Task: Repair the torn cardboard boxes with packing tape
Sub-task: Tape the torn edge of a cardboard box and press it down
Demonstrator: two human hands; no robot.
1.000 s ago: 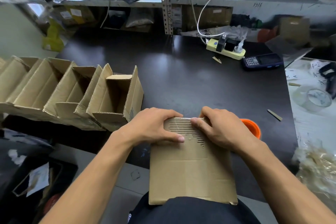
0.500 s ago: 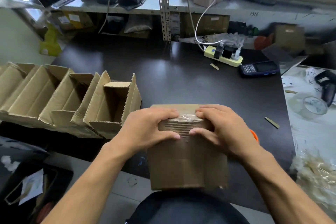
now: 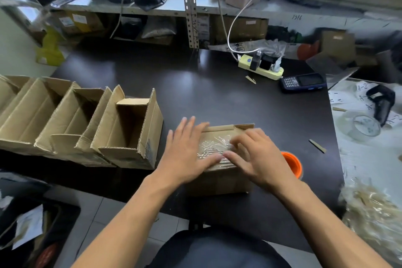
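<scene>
A small cardboard box [image 3: 219, 183] stands on the dark table [image 3: 217, 98] in front of me, with a wrinkled patch of clear tape [image 3: 214, 146] across its top. My left hand [image 3: 187, 152] lies flat on the left part of that top, fingers spread. My right hand [image 3: 256, 156] lies flat on the right part, its fingertips on the tape. Both hands are blurred by motion. An orange tape roll [image 3: 292, 163] sits just right of the box, partly hidden behind my right hand.
A row of open cardboard boxes [image 3: 130, 130] lies on its side at the table's left. A power strip [image 3: 261, 67] and a dark handset [image 3: 303, 82] sit at the back right. A clear tape roll [image 3: 359, 127] rests on the white surface to the right.
The box has been turned and set upright on the table, taped side up. Both hands have let go of their grip and now lie flat over the tape.
</scene>
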